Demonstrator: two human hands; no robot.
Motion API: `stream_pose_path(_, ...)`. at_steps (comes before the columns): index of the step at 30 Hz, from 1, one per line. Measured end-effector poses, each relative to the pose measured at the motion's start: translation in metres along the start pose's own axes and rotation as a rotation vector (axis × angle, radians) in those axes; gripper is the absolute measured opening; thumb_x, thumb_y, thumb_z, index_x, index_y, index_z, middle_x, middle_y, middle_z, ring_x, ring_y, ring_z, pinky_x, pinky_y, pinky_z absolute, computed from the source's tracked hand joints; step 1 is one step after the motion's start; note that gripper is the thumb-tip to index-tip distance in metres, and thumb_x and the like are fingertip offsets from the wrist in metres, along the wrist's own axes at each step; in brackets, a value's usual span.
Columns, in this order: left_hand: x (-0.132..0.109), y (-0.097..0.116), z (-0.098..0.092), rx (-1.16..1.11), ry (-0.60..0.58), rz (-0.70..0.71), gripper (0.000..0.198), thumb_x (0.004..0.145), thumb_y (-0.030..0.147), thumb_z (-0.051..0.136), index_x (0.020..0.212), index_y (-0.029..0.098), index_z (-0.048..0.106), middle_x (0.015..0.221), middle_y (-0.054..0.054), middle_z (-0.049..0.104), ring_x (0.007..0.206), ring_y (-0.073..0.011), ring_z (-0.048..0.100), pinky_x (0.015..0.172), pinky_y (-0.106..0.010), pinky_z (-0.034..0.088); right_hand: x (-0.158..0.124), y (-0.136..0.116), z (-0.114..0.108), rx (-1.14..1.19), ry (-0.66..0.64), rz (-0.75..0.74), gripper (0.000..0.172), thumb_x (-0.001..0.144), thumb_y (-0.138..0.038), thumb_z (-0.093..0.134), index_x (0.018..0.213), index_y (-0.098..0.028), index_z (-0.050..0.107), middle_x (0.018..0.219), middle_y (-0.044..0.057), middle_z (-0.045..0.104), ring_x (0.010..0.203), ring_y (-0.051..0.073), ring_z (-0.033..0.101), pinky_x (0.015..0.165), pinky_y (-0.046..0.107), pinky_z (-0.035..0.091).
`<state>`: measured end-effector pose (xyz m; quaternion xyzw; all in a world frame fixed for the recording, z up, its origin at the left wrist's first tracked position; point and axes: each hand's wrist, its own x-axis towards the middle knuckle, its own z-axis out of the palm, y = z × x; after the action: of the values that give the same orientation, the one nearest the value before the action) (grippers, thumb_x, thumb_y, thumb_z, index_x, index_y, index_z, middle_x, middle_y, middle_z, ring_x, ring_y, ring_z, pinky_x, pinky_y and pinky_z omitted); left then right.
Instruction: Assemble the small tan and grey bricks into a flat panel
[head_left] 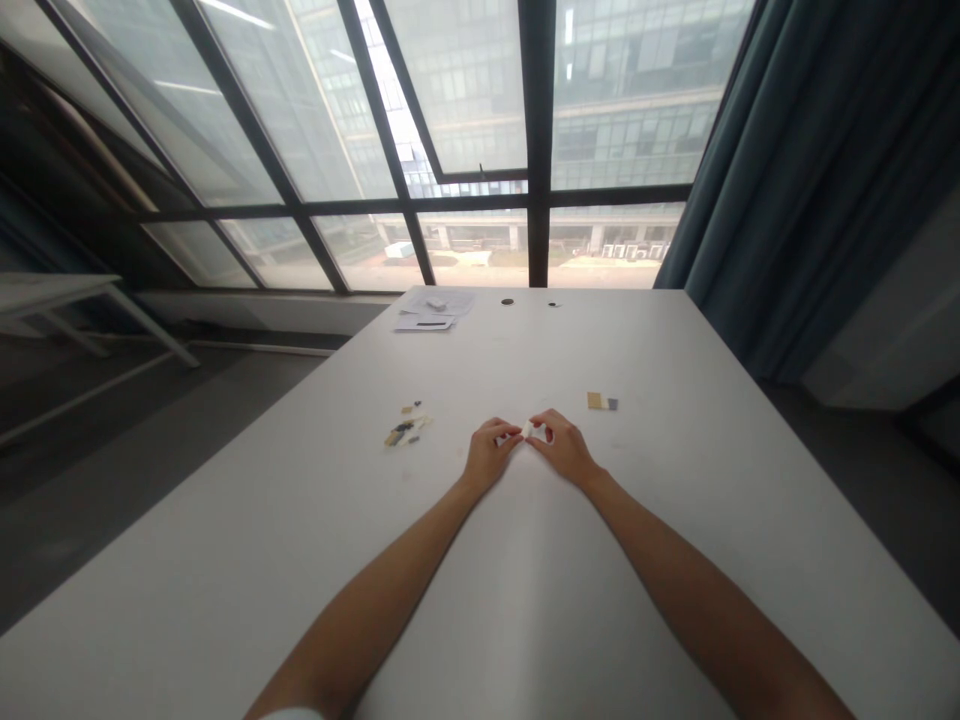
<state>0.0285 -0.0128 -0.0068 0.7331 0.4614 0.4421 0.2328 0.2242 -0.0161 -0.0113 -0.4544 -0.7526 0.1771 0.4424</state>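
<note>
Both hands meet over the middle of the white table [495, 560]. A small white piece [527, 430], too small to name more exactly, sits between their fingertips. My right hand [562, 445] pinches it between thumb and fingers. From the other side my left hand [491, 452] closes its fingertips at the piece's edge. Left of the hands lies a loose pile of small pieces [405, 432] in tan, dark grey and white. To the right, a flat block [595, 401] with a tan part, a white strip and a grey part lies on the tabletop.
Papers [424, 324] with a small white object on top lie at the far left end of the table. Two dark round holes [508, 301] show near the far edge. Windows stand beyond, a blue curtain [780, 200] hangs at right, and another table [60, 290] stands at left.
</note>
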Motion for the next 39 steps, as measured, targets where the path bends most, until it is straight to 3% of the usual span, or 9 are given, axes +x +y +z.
stream_pose_path(17,0.0004,0.0023,-0.0002,0.012,-0.003,0.003,0.011,0.087,0.027,0.070,0.090,0.020,0.077,0.086,-0.005,0.070,0.076,-0.0157,0.061,0.069,-0.029,0.049,0.0002,-0.0001,0.0010,-0.005,0.013,0.005,0.028,0.084,-0.025,0.071,0.111,-0.022,0.066,0.094,0.002,0.065,0.066,0.013,0.051,0.070,0.027,0.046)
stream_pose_path(39,0.0000,0.0030,-0.0004,0.024,-0.004,0.001,0.011,0.086,0.027,0.070,0.090,0.019,0.077,0.085,-0.005,0.069,0.073,-0.0150,0.059,0.066,-0.027,0.046,0.0008,-0.0018,0.0012,0.003,0.012,0.002,0.022,0.085,-0.023,0.068,0.107,-0.022,0.066,0.095,0.001,0.065,0.064,0.012,0.051,0.067,0.026,0.045)
